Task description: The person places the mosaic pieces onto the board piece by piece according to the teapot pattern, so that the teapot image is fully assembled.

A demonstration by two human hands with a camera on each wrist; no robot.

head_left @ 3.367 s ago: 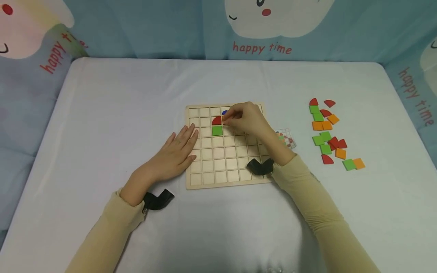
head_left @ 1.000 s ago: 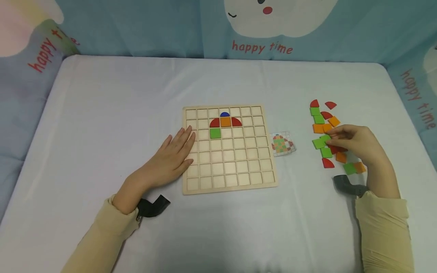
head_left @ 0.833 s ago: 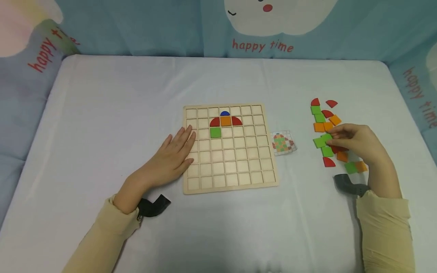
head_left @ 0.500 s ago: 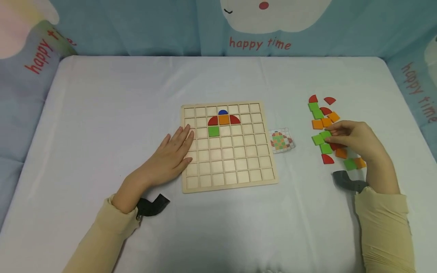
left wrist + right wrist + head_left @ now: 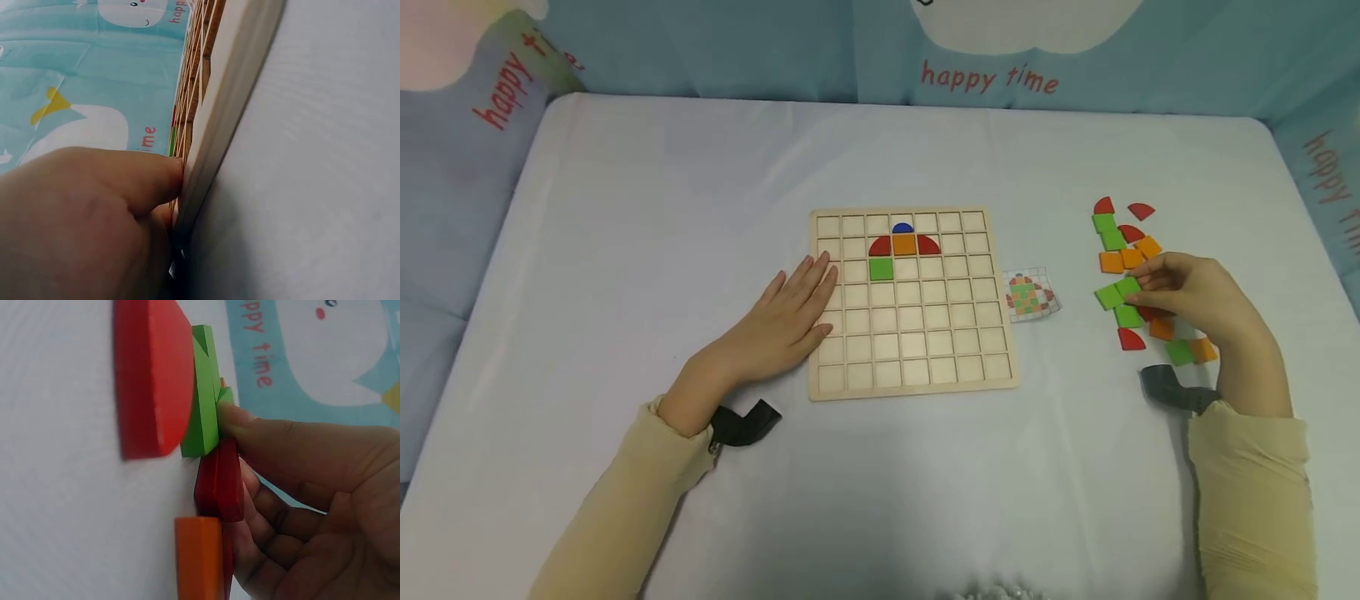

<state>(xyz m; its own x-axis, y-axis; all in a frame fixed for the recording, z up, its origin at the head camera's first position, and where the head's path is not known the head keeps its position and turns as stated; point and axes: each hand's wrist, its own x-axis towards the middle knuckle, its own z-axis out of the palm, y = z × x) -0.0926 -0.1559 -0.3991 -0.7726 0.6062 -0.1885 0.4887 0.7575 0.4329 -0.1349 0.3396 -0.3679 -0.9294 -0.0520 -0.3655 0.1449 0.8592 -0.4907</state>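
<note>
Red pieces partly behind right hand

The right hand had left the pale wooden grid board and come over to the pile, where its thumb and index finger now pinched a green square tile. Well left of the grip, an orange square tile, a red quarter-circle tile and more of the printed paper card had come into sight. Just left of the grip, a neighbouring green square had turned slightly since half a second before.
</note>
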